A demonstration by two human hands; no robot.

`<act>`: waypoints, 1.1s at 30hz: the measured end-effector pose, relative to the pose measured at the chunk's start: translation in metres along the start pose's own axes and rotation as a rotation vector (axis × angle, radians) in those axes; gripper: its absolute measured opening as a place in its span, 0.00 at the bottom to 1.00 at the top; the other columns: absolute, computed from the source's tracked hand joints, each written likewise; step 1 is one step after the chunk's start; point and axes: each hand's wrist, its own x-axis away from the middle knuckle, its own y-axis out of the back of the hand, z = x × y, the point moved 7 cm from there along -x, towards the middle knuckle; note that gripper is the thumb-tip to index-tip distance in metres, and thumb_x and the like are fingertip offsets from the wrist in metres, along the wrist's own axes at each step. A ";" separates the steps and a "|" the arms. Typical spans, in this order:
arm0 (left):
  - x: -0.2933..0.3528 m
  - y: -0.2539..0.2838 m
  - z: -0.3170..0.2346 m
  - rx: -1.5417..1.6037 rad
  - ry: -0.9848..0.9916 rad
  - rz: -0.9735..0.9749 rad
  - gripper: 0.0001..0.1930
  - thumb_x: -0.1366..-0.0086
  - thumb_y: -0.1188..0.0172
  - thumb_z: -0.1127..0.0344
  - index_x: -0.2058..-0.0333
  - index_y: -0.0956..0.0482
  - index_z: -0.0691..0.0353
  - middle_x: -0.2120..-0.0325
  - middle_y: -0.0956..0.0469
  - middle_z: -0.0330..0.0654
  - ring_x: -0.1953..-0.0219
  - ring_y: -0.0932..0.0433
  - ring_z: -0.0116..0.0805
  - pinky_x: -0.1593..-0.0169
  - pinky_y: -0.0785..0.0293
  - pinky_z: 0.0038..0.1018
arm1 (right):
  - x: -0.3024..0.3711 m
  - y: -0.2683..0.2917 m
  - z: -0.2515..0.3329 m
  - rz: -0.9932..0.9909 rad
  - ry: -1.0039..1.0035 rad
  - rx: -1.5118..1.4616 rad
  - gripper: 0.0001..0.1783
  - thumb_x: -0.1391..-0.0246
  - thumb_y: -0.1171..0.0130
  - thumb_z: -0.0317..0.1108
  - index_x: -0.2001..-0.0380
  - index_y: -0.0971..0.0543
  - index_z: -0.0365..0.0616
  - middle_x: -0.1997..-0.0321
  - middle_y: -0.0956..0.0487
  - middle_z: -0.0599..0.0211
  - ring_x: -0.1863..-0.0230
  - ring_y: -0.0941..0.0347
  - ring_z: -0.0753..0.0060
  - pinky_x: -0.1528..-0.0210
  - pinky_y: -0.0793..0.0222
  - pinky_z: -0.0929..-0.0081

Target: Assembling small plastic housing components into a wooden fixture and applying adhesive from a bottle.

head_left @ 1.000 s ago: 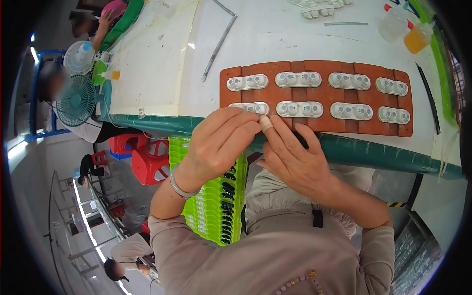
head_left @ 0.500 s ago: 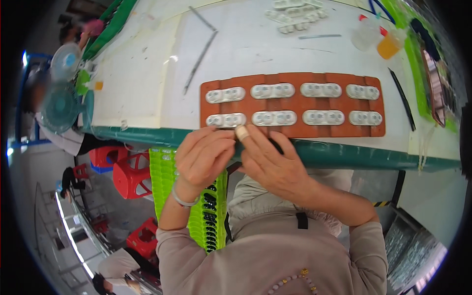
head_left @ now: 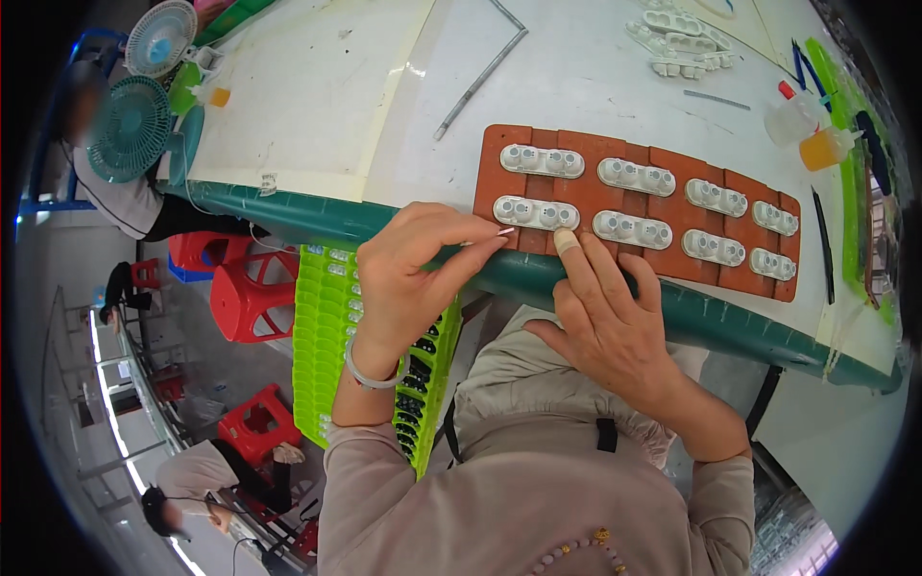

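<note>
A brown-orange board (head_left: pixel 586 202) lies at the table's near edge, bearing two rows of white oblong pieces with small round features. My left hand (head_left: pixel 408 278) is at the board's near left corner. Thumb and index finger pinch a small thin whitish strip (head_left: pixel 506 231), its kind too small to make out. My right hand (head_left: pixel 615 326) lies with fingers stretched out and holds nothing. Its index finger, wrapped in a tan bandage (head_left: pixel 567 240), reaches the near edge of the front-left white piece (head_left: pixel 536 213). The other fingers rest by the board's near edge.
Several loose white pieces (head_left: pixel 680 43), a bottle with orange liquid (head_left: pixel 826 149) and a black stick (head_left: pixel 823 245) lie farther off. A bent metal strip (head_left: pixel 480 82) is left of them. Green trays (head_left: pixel 322 336) stand below the table; red stools (head_left: pixel 252 302) and fans (head_left: pixel 130 130) are leftward.
My view has turned, so the board appears shifted right and tilted. My hands have moved apart; the left now shows a thin strip in its pinch, and the right fingers lie more spread.
</note>
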 end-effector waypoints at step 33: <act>-0.020 -0.028 -0.053 -0.610 -0.445 0.356 0.13 0.56 0.42 0.79 0.67 0.26 0.64 0.80 0.29 0.39 0.75 0.29 0.35 0.74 0.31 0.28 | 0.002 0.004 0.000 -0.029 -0.004 -0.016 0.05 0.55 0.48 0.32 0.73 0.30 0.45 0.43 0.32 0.53 0.40 0.39 0.61 0.44 0.43 0.60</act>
